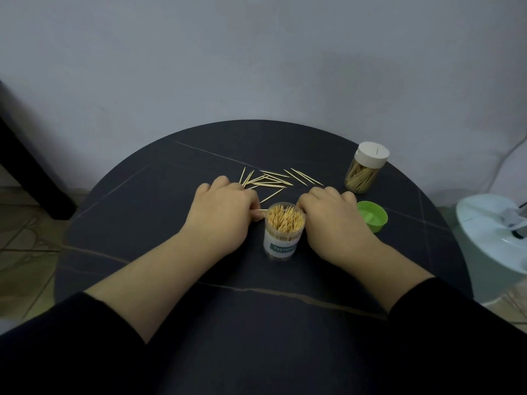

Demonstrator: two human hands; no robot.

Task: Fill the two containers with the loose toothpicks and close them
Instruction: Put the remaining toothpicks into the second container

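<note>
So both hands are down on the dark round desk (pixel 148 223) with the open container (pixel 281 238) sitting right between them, clear plastic, white label, packed with toothpicks standing on end. The left hand (pixel 222 215) is knuckles up with the fingers curled in, and it's pinching some held toothpicks (pixel 261 211) whose ends poke out of the thumb side, right at the container's rim. How many it's got, I can't tell, the fist hides most of them. The right hand (pixel 333 218) is also knuckles up and curled, tucked against the other side of the container near the rim. Honestly can't tell if it's gripping the rim, holding something or just resting there, since the fingertips are hidden under the hand. Just past the fingers of both hands, the loose toothpicks (pixel 271 180) lie scattered flat on the desk, a crisscrossed bunch closer to the left hand and a few strays spreading toward the right one. Right beside the right hand on its outer side is the green lid (pixel 373 220), lying open side up. Beyond that hand and further out stands the closed container (pixel 362 172), white cap on, toothpicks visible through the clear wall. Black sleeves (pixel 85 343) are pushed up both forearms.
</note>
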